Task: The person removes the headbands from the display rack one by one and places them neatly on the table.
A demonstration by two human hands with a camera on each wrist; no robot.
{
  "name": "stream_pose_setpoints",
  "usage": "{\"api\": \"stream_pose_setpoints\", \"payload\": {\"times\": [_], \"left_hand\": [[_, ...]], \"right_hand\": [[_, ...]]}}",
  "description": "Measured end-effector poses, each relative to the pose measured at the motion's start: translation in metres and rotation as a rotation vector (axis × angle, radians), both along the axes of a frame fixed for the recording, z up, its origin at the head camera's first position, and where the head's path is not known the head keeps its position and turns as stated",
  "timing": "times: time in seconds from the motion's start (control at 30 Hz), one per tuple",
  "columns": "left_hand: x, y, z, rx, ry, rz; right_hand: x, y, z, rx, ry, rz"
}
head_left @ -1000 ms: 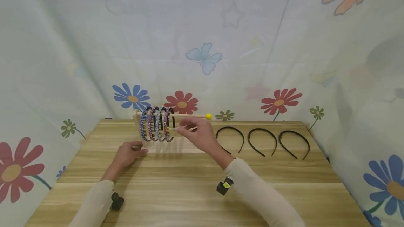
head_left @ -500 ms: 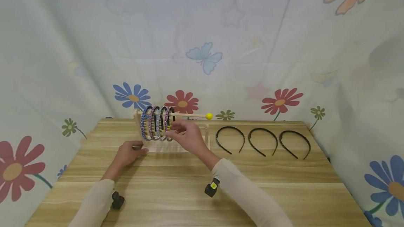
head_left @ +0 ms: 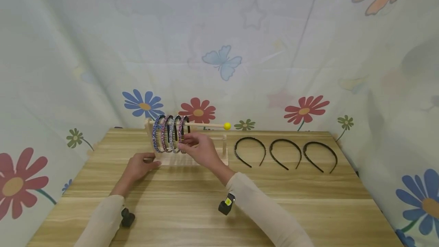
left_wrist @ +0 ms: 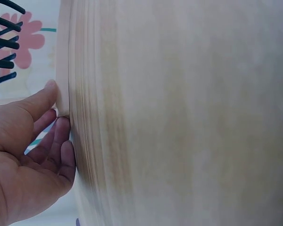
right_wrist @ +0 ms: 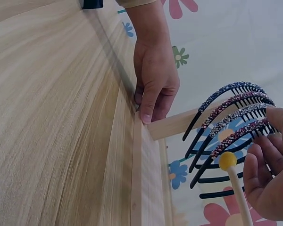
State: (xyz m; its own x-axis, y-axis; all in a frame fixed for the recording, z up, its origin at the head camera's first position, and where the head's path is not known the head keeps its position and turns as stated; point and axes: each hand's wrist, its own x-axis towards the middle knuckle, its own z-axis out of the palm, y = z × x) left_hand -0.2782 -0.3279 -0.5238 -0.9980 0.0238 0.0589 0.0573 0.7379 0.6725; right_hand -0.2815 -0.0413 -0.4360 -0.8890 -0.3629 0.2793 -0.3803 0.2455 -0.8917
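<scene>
A wooden headband rack [head_left: 199, 161] stands on the table, its upper rod tipped with a yellow ball [head_left: 227, 126]. Several glittery toothed headbands hang from that rod toward its left end: blue [head_left: 156, 136], pink, silver, and a second pink headband [right_wrist: 231, 141] outermost. My right hand [head_left: 201, 151] pinches this outer pink headband between thumb and fingers, beside the silver headband [right_wrist: 226, 121]. At the rack's left front corner, my left hand [head_left: 138, 167] grips the base, thumb on top [left_wrist: 61, 89] and fingers curled at its edge.
Three dark headbands lie in a row on the table right of the rack: a near one [head_left: 236, 151], a middle one [head_left: 271, 153] and a far-right one [head_left: 336, 157]. A lower rod's post [head_left: 224, 146] stands at the rack's right end. A flower-printed curtain [head_left: 219, 22] surrounds the table.
My right hand has moved left along the rack, away from the rod's ball end, to the outer pink headband. The left hand stays at the base corner.
</scene>
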Motion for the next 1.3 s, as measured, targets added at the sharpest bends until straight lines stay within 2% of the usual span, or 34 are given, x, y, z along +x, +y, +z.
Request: {"api": "stream_pose_setpoints", "payload": {"times": [0.57,0.9,1.3], "left_hand": [[0.0,0.003,0.001,-0.004,-0.011,-0.006],[0.003,0.004,0.003,-0.012,-0.01,0.0],[0.004,0.003,0.004,-0.025,-0.002,0.002]], "right_hand": [[0.001,0.004,0.003,0.023,0.006,-0.038],[-0.001,0.02,0.016,0.065,0.026,-0.066],[-0.001,0.033,0.032,0.02,0.1,-0.036]]}}
